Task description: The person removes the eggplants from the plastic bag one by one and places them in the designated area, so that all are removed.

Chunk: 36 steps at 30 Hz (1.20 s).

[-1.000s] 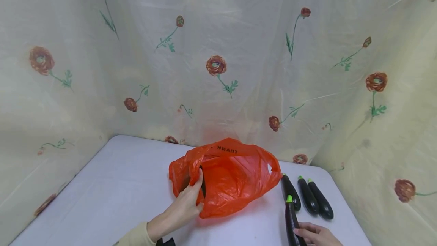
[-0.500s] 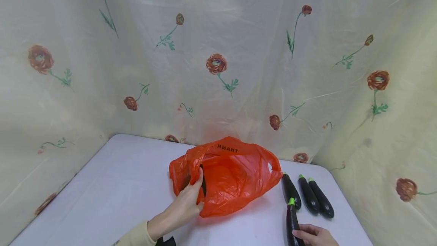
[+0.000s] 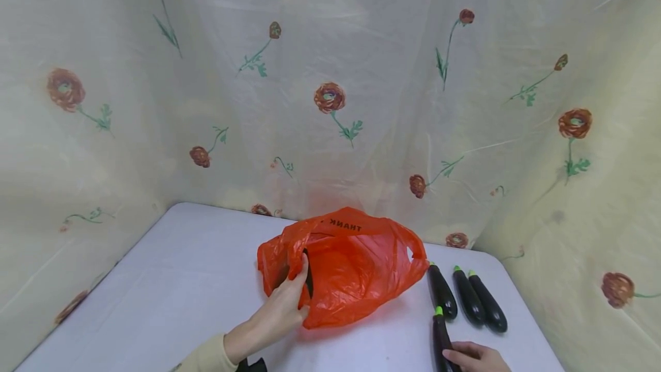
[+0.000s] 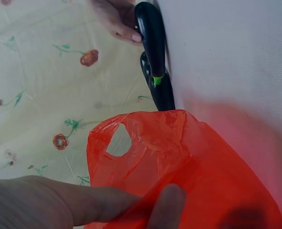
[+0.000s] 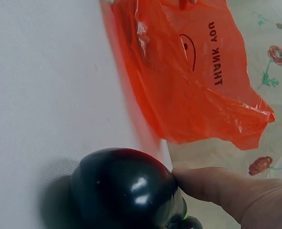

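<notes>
A red plastic bag [image 3: 361, 271] sits mid-table in the head view, its mouth spread toward me. My left hand [image 3: 283, 306] pinches the bag's left edge between thumb and fingers; the left wrist view shows the film between them. Near the front right, my right hand [image 3: 476, 356] grips a dark eggplant [image 3: 440, 337] with a green tip pointing away from me. Its near end is cut off by the head frame, but its rounded end [image 5: 126, 186] shows close up in the right wrist view. Something dark, partly hidden, shows by the left fingers at the bag's mouth.
Just beyond the right hand lie three more eggplants: one [image 3: 442, 293] beside the bag's handle, then two [image 3: 469, 298] side by side farther right. A white table [image 3: 206, 263] carries everything. Flower-printed sheeting [image 3: 382, 73] hangs along its back and sides.
My right hand has lowered the eggplant slightly toward the table's front. The left hand and the bag have stayed in place.
</notes>
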### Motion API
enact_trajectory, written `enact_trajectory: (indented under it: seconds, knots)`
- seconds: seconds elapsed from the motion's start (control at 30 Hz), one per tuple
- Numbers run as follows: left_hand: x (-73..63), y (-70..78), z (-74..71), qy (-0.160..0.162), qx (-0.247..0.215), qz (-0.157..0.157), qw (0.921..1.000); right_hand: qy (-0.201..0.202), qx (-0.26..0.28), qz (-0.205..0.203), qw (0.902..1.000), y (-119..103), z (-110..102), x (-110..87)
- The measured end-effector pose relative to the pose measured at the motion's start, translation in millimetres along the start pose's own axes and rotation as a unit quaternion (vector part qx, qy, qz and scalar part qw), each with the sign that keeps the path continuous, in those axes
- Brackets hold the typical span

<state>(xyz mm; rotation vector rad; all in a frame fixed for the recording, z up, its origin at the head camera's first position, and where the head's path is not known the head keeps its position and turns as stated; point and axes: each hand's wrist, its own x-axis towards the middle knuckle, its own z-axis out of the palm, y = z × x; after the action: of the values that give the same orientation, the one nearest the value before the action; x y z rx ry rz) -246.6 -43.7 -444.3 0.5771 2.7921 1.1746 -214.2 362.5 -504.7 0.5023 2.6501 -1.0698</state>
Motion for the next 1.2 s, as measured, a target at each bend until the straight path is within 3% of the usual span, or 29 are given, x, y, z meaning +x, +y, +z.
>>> enact_trajectory:
  seconds: [0.6,0.77,1.2]
  knots:
    - [-1.1,0.3,-0.6,-0.003,-0.005,0.001,1.0000,-0.015,0.060,0.035,0.9975,14,1,5.0]
    - [-1.2,0.7,-1.6,0.002,-0.002,0.005,1.0000,0.004,0.050,0.009,0.9987,12,-1,3.3]
    - [-0.3,0.4,-1.3,-0.009,-0.011,-0.008,0.9999,-0.006,0.035,0.026,0.9990,14,-8,8.2]
